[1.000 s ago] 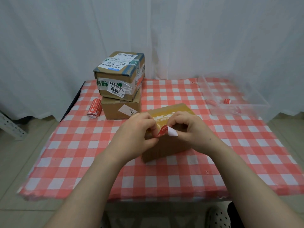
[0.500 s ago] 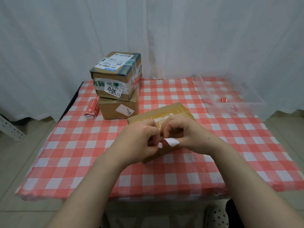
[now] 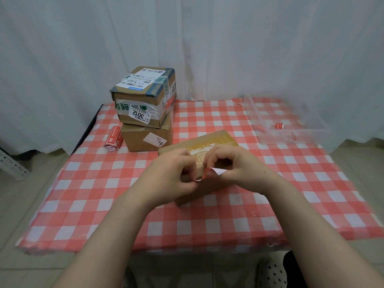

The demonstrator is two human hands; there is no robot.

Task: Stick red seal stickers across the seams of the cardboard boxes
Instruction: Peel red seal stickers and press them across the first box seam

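Note:
A flat cardboard box (image 3: 216,140) with yellowish tape on top lies in the middle of the checked table. Both hands hover over its near end. My right hand (image 3: 234,165) pinches a red seal sticker with its white backing (image 3: 215,171). My left hand (image 3: 170,175) pinches the sticker's other end with fingertips and thumb. The sticker is curled between the two hands, red side partly showing. The near part of the box top is hidden by my hands.
Two taped cardboard boxes (image 3: 145,104) are stacked at the back left. A roll of red stickers (image 3: 113,138) lies beside them. A clear plastic tray (image 3: 291,121) with red scraps sits at the back right. The table edge (image 3: 145,248) is near me.
The hands have drawn slightly apart, and the red side of the sticker shows again beside the white backing. The camera view shifted a little.

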